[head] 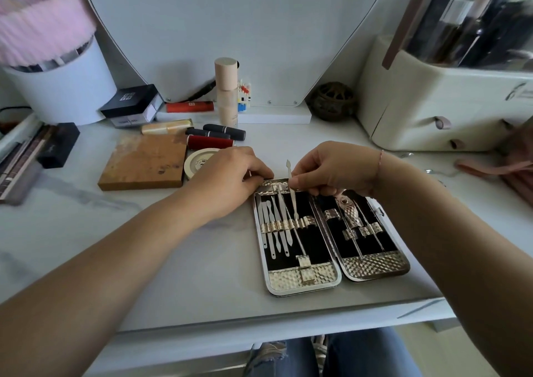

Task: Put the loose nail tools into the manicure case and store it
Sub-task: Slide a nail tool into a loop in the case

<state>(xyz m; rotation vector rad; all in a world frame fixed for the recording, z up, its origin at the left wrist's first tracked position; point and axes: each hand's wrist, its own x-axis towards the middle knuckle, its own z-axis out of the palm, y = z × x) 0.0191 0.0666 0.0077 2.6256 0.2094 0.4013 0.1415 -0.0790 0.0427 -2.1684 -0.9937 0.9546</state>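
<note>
Head view. We record one manicure case (277, 278) lying open on the white table (202, 261), in front of the person and right of centre. Its two halves lie flat side by side, both lined in black.

In the case's left half, we count at least five slim metal tools tucked under one row of strap loops. The right half holds one large clipper (347, 212) and two thin tools beside it; we cannot tell their type.

The left hand (233, 174) sits at the far left corner of the case, its fingers curled down onto the upper edge and holding it. The right hand (334, 169) pinches one nail tool (292, 195) between thumb and fingertips. The tool stands tilted over the left half, flat tip pointing away from the person and lower end reaching the strap row. One thin bracelet (380, 160) circles the right wrist.

Other items on the table, all beyond or left of the case:
- one wooden block (144, 160)
- one round compact (199, 160), partly hidden by the left hand
- two dark lipstick tubes (225, 131) and one red tube (210, 142), lying close together
- one tall beige bottle (226, 94), upright
- one small brick figure (243, 94), just beside the bottle
- one black box (131, 101)
- one white tub (63, 88) at far left

One cream drawer unit (432, 102) stands at far right.
</note>
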